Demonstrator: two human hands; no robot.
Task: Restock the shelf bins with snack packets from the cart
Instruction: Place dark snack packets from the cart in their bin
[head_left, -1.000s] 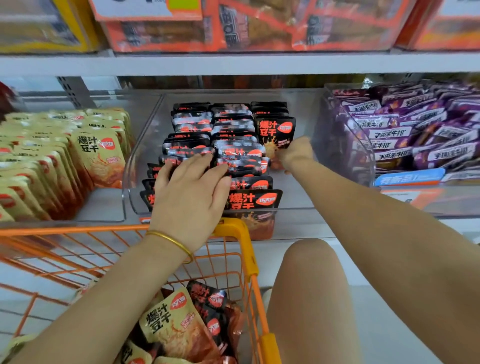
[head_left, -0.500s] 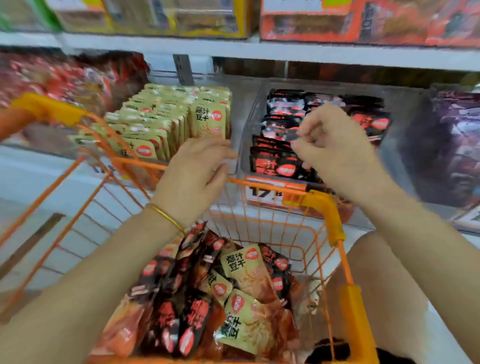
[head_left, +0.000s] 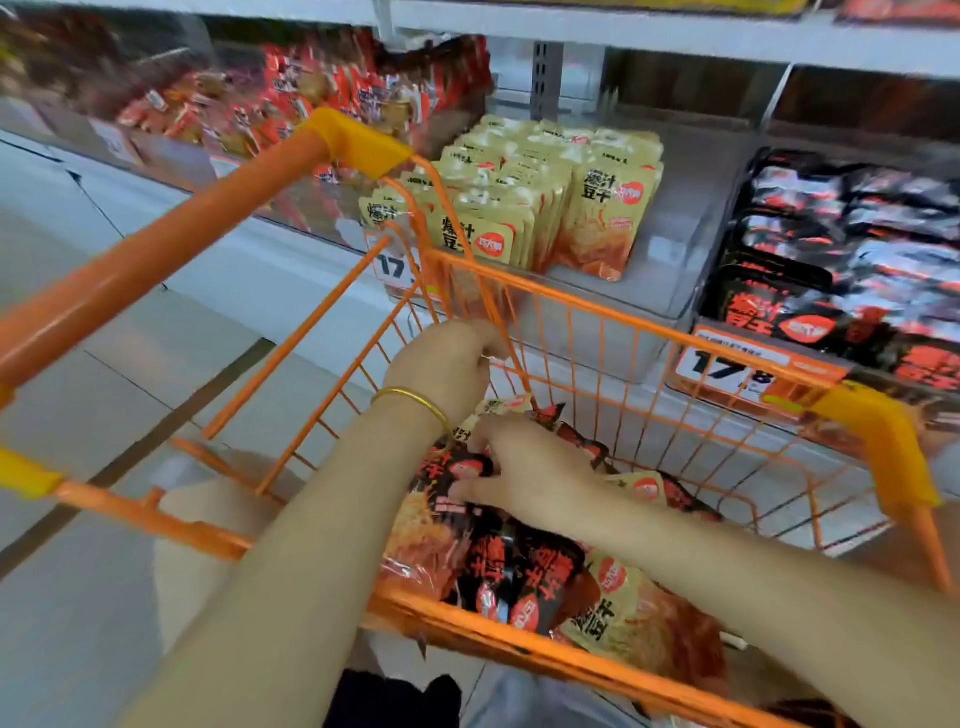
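Head view, looking down into an orange wire cart (head_left: 644, 332) standing against a store shelf; the picture is blurring at the edges. Both of my bare hands are reaching into the cart.

My left hand (head_left: 441, 364), wearing a thin gold bangle (head_left: 415, 401) at the wrist, is hovering at centre frame, just beside the cart's far wire wall. Its fingers are curling downward with the tips hidden, so I cannot tell whether they are gripping anything.

My right hand (head_left: 530, 467), just below it, is lying with fingers spread and almost straight, touching a black snack packet (head_left: 444, 467) on top of the heap of loose packets (head_left: 519, 571). That heap, black and yellow wrappers mixed, is filling the cart floor in the lower middle.

Beyond the cart, in the upper middle, a clear shelf bin (head_left: 670, 260) is holding upright rows of yellow packets (head_left: 597, 218). At the right edge, shelved black packets (head_left: 841, 249) are sitting in rows above an orange price tag (head_left: 727, 369). Red packets (head_left: 322, 88) are showing, blurred, in the upper left.
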